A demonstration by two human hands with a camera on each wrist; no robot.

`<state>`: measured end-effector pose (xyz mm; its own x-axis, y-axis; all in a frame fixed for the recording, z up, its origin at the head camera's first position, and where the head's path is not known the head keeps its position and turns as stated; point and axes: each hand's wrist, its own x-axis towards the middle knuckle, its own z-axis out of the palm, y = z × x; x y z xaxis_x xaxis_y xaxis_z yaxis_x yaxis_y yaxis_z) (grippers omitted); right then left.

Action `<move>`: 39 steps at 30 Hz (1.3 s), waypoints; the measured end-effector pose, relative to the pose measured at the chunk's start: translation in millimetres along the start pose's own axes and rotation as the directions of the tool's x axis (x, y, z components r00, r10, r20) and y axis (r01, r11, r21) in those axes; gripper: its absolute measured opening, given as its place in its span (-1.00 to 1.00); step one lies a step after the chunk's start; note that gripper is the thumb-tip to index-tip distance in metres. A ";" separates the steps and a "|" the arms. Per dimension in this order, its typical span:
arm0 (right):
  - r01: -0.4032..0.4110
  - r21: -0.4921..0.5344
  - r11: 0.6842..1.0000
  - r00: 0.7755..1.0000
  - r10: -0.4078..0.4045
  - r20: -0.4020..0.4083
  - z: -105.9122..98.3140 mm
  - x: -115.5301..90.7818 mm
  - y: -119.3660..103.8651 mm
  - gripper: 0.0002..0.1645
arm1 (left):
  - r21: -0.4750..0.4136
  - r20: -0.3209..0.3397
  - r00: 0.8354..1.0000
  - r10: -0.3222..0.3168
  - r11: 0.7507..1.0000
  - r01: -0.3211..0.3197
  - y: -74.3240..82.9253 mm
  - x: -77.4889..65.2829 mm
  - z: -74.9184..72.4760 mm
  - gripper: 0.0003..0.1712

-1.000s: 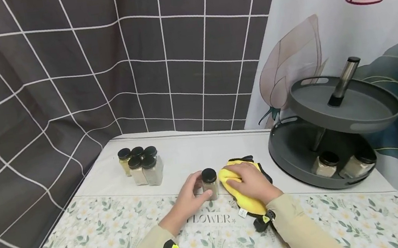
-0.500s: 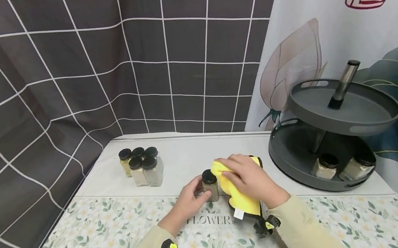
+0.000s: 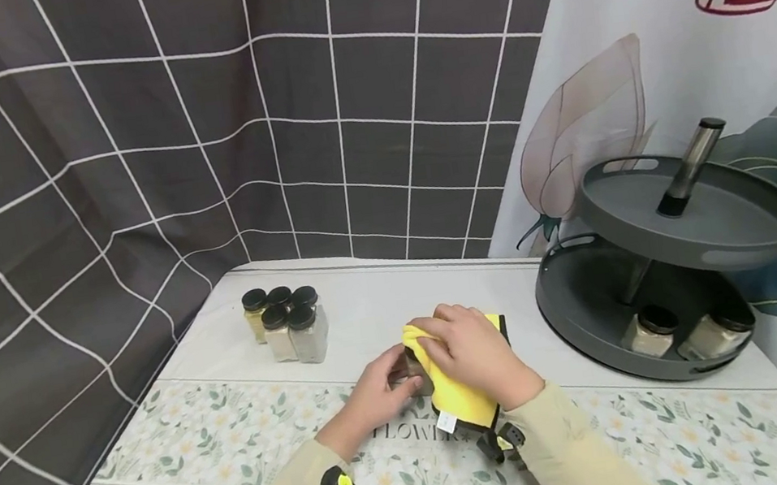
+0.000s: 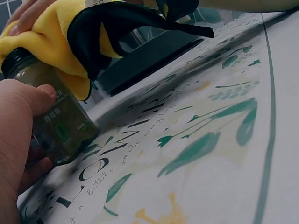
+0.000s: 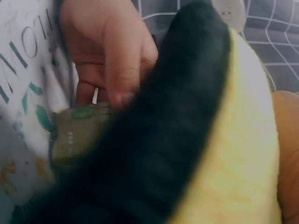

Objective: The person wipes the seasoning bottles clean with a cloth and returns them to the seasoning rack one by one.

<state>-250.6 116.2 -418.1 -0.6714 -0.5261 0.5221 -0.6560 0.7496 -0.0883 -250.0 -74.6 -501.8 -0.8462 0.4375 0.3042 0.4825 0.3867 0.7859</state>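
Note:
A square glass spice jar point(image 4: 65, 116) with a black lid and printed label stands on the table, filled with a greenish-brown powder. My left hand point(image 3: 377, 395) grips it, thumb across the near face and fingers around the far side. My right hand point(image 3: 473, 356) holds a yellow cloth point(image 3: 460, 403) with black edging and a white tag. In the left wrist view the cloth lies over the top of the jar, leaving part of the black lid point(image 4: 17, 59) exposed. From the head view the cloth hides most of the lid. The dark edging blocks much of the right wrist view.
Several black-lidded spice jars point(image 3: 307, 339) are grouped at the back left. On the right stands a two-tier dark grey round tray point(image 3: 570, 333), with two jars point(image 3: 650, 329) on its lower tier. A flower-printed cloth point(image 3: 222, 432) covers the table; a gridded curtain hangs behind.
My right hand has lifted the yellow cloth from the table beside the jar and brought it left, onto the jar's lid. The left hand keeps its hold on the jar.

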 end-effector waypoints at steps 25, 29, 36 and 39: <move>-0.030 0.058 0.998 1.000 0.030 -0.004 -0.5 -2.7 -4.4 -0.68 | 0.185 0.019 1.000 0.021 0.982 -0.024 -1.2 0.9 -0.3 -0.32; -0.052 0.065 0.997 0.998 0.048 0.049 -8.7 -4.3 1.1 -0.70 | 0.144 0.022 1.000 -0.007 0.990 0.004 -1.4 1.3 1.0 -0.35; 0.115 -0.010 0.993 0.991 -0.114 0.064 -21.0 -3.0 -12.5 -0.78 | 0.124 0.026 0.999 -0.024 0.992 0.020 -3.4 -0.3 0.5 -0.33; 0.115 -0.046 0.992 0.992 -0.113 0.047 -15.0 -0.9 -17.5 -0.79 | 0.137 0.027 0.999 0.033 0.990 -0.037 -4.3 0.1 0.3 -0.31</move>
<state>-233.4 109.6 -404.3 -0.6083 -0.6257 0.4884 -0.7124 0.7017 0.0116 -252.1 -76.0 -505.2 -0.8233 0.4720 0.3153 0.5395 0.4780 0.6931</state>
